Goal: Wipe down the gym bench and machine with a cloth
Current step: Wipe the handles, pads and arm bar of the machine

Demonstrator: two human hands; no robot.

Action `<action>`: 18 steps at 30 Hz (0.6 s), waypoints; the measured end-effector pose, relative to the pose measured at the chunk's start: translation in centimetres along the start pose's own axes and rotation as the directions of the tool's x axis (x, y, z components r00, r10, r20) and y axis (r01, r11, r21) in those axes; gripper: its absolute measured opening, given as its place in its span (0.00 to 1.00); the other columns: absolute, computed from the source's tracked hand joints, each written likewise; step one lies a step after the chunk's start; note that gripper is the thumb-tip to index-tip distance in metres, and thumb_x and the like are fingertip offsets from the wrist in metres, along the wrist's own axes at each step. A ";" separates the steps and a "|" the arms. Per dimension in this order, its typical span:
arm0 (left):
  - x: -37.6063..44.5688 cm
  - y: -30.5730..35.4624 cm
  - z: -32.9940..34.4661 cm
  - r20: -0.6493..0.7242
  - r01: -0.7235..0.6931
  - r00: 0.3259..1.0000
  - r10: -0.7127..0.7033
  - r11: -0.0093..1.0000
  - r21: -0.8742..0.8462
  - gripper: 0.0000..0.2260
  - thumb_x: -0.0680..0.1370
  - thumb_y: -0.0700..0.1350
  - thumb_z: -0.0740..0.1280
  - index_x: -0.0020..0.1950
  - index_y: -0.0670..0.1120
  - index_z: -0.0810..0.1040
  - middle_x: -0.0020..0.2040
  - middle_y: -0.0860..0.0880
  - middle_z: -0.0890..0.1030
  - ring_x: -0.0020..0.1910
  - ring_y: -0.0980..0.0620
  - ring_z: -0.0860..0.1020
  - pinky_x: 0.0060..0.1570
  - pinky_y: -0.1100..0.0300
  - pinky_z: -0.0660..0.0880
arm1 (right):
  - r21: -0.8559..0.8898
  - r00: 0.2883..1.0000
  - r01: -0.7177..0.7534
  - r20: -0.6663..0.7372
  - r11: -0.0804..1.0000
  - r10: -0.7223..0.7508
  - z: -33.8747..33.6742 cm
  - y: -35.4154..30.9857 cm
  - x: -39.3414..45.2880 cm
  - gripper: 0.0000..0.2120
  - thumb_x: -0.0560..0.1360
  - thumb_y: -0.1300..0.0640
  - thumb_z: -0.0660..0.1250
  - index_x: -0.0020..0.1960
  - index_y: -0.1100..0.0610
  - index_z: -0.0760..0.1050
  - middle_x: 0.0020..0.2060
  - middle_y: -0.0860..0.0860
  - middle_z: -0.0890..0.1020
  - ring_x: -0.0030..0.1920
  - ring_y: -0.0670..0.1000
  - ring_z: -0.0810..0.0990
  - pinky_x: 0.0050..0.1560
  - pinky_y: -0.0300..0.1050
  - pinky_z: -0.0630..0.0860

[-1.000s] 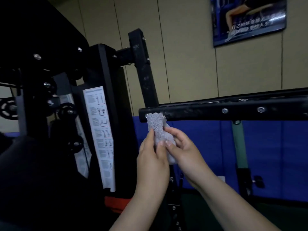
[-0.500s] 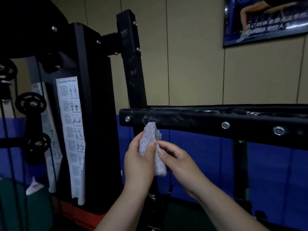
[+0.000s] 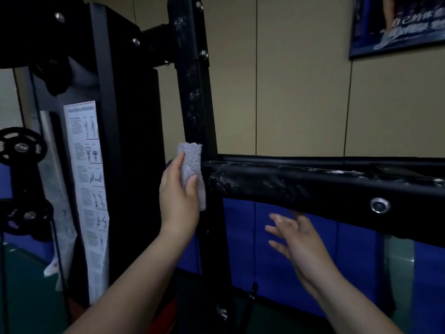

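Head view: my left hand (image 3: 179, 198) gripped the folded cloth (image 3: 192, 168) against the black upright post (image 3: 192, 92), just beside the crossbar (image 3: 313, 184); my right hand (image 3: 297, 239) hovered spread below that crossbar.

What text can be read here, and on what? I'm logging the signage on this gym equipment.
"自己" begins the large white line on the wall poster; the rest is blurred.
Instruction sheet on the machine: heading and captions too small and blurred to read.
Nothing else bears text.
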State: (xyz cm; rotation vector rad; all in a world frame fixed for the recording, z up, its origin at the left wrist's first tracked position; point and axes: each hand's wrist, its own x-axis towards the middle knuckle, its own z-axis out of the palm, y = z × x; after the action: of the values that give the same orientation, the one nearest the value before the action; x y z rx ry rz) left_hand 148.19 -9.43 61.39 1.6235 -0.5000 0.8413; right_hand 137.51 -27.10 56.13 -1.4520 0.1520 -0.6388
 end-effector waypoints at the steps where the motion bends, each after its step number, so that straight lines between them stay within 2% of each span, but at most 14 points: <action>1: 0.8 -1.1 0.5 0.013 -0.055 0.998 0.054 0.994 0.096 0.23 0.80 0.40 0.62 0.74 0.51 0.65 0.70 0.51 0.68 0.64 0.57 0.65 0.64 0.65 0.61 | 0.008 1.000 0.007 -0.017 1.000 -0.006 -0.2 0.1 0.3 0.09 0.79 0.52 0.62 0.58 0.52 0.70 0.57 0.49 0.78 0.54 0.46 0.80 0.47 0.42 0.79; 4: 1.9 -3.6 2.2 0.052 -0.211 0.977 0.206 0.911 0.354 0.22 0.80 0.36 0.61 0.73 0.48 0.67 0.70 0.47 0.68 0.58 0.50 0.62 0.58 0.65 0.61 | 0.016 0.996 0.062 -0.062 0.998 -0.061 -0.8 0.1 0.9 0.07 0.79 0.53 0.62 0.56 0.49 0.74 0.55 0.48 0.80 0.52 0.47 0.82 0.45 0.42 0.79; 6: 1.7 -4.1 3.4 0.028 -0.225 0.972 0.233 0.889 0.399 0.23 0.78 0.33 0.61 0.73 0.47 0.67 0.70 0.47 0.68 0.58 0.46 0.63 0.57 0.64 0.60 | 0.023 0.992 0.100 -0.083 0.995 -0.098 -1.2 0.1 1.0 0.06 0.79 0.55 0.61 0.53 0.48 0.75 0.53 0.47 0.81 0.51 0.47 0.82 0.44 0.41 0.79; 9: 1.1 -3.6 4.5 -0.020 -0.179 0.979 0.201 0.909 0.377 0.25 0.77 0.30 0.59 0.73 0.45 0.66 0.70 0.46 0.67 0.62 0.43 0.64 0.58 0.73 0.50 | -0.005 0.990 0.109 -0.086 0.994 -0.109 -1.9 0.0 1.0 0.07 0.80 0.56 0.60 0.52 0.48 0.75 0.51 0.46 0.82 0.50 0.47 0.82 0.42 0.40 0.80; 12: 0.4 -2.7 5.2 -0.028 -0.175 0.981 0.194 0.934 0.312 0.22 0.80 0.34 0.59 0.74 0.45 0.65 0.71 0.44 0.65 0.65 0.43 0.64 0.59 0.79 0.47 | -0.047 0.993 0.095 -0.068 0.994 -0.098 -2.5 -0.3 0.8 0.07 0.80 0.57 0.60 0.52 0.50 0.76 0.50 0.47 0.83 0.48 0.46 0.83 0.41 0.37 0.80; 16: -1.1 -0.7 6.1 0.037 -0.241 0.970 0.239 0.947 0.212 0.21 0.81 0.37 0.58 0.74 0.46 0.65 0.72 0.46 0.64 0.60 0.55 0.59 0.55 0.85 0.47 | -0.050 0.995 0.080 -0.050 0.996 -0.082 -3.4 -0.7 0.4 0.07 0.80 0.58 0.60 0.51 0.52 0.77 0.49 0.47 0.84 0.46 0.46 0.83 0.39 0.36 0.80; 18: -1.9 0.5 6.8 0.086 -0.282 0.959 0.270 0.940 0.193 0.21 0.81 0.38 0.58 0.74 0.46 0.65 0.72 0.47 0.64 0.60 0.57 0.58 0.55 0.85 0.47 | -0.050 0.996 0.074 -0.042 0.996 -0.076 -4.0 -0.9 0.0 0.07 0.80 0.57 0.61 0.51 0.52 0.77 0.49 0.47 0.84 0.46 0.45 0.84 0.40 0.38 0.80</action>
State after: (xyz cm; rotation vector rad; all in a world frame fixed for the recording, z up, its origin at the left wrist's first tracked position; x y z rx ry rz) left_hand 148.31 -16.34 59.93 1.7957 -0.7146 1.0850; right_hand 135.35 -30.60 56.41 -1.4966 0.1486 -0.7334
